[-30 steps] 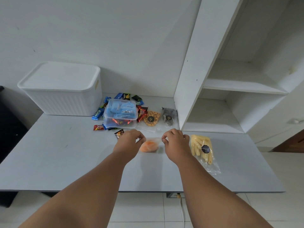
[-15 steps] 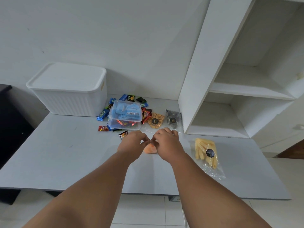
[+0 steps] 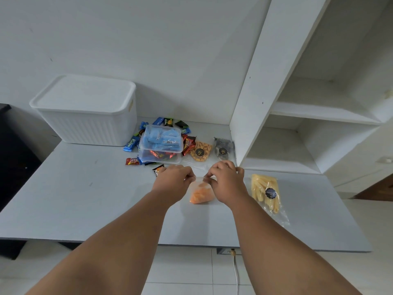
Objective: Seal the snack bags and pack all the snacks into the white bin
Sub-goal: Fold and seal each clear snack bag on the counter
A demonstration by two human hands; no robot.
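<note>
Between the two grips, over the middle of the tabletop [image 3: 85,199], hangs the orange bag [image 3: 201,193]. It is a clear pouch with orange snacks sunk to its bottom. Its lower edge is at or just above the surface, and I cannot tell whether it touches. The left grip [image 3: 173,179] pinches the left end of the bag's top edge with curled fingers. The right grip [image 3: 226,182] pinches the right end the same way, and the strip of plastic runs from one to the other. Whether the seal is pressed closed is too small to tell.

Just right of the right grip lies a yellow bag [image 3: 265,192] of pale sticks with a dark round label, flat on the tabletop. Beyond the grips, near the wall, a nut bag [image 3: 200,151] and a dark bag [image 3: 222,149] sit side by side. The dark one is close against the foot of the shelf [image 3: 255,103]. Beyond the left grip two clear boxes [image 3: 161,143] are stacked, the upper one holding blue packets, with loose candies [image 3: 131,161] scattered around them. Farther left and back stands the white bin [image 3: 89,126], lid on, well apart from both grips and from the orange bag.
</note>
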